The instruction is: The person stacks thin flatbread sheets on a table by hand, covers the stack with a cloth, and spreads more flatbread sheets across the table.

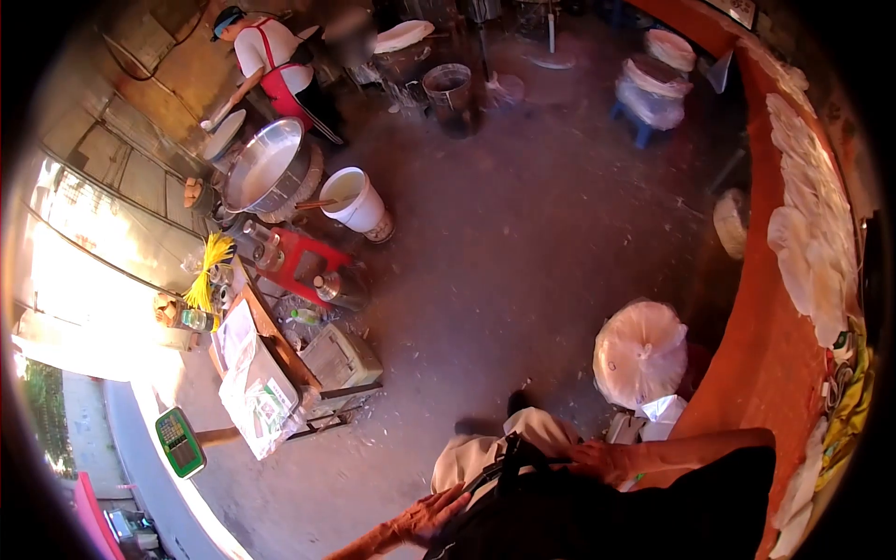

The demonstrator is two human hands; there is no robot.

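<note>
Left hand (434,513) is slack, fingers extended, laid against the dark strap (510,467) at the wearer's waist; no grip evident. Right hand (597,459) is bent at the front of the waist, near the same strap; whether it clasps any material cannot be told. Strap location: across the waist, above pale trousers (546,429). Status, as judged: strap in place at the body; fastening not discernible, so whether anything remains to be done there is not established. Elsewhere, pale sheets (812,233) already lie overlapping along the orange-red desk (747,373), and a round bundle (641,353) sits near it. A co-worker (271,56) bends beside a metal basin (271,159).
</note>
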